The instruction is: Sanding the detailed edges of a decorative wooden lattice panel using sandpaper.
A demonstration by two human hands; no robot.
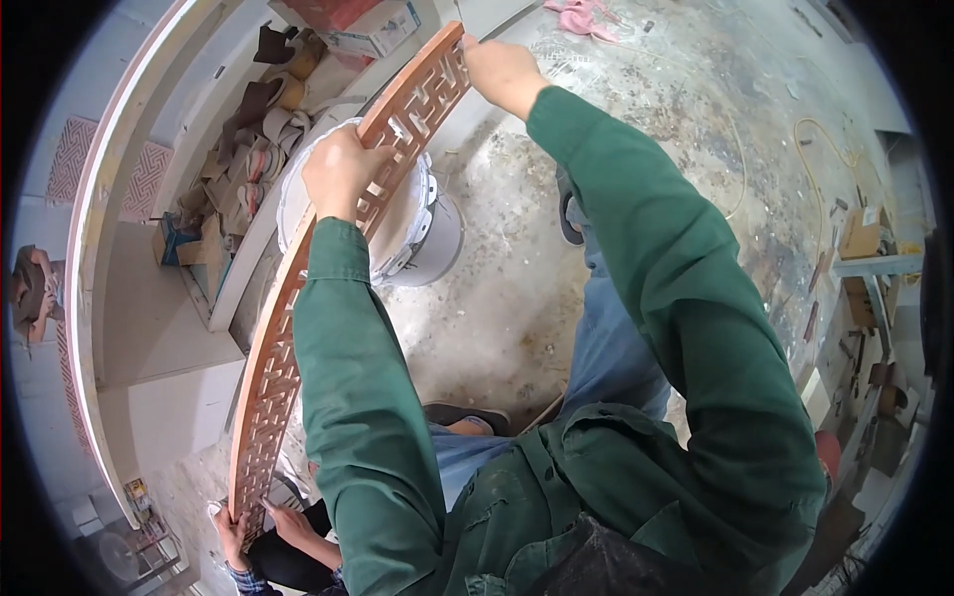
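Observation:
A long reddish-brown wooden lattice panel (421,91) with cut-through geometric openings runs from the top centre down to the lower left; fisheye bending makes it look curved. My left hand (340,171) is closed around its frame above a white bucket (437,238), thumb over the lattice. At the upper end, my right hand (502,74) grips the panel's right edge, with some fingers hidden behind the wood. Another person's two hands (288,524) hold the lower end. The panel hangs over the bucket, whose pale contents show only in part.
A shelf recess on the left holds sandpaper rolls and scraps (260,124). Beside it stands a cardboard box (383,28). A pink cloth (579,18) and a yellow hose (807,127) lie on the stained floor. Tools and a metal stand (879,266) are at the right.

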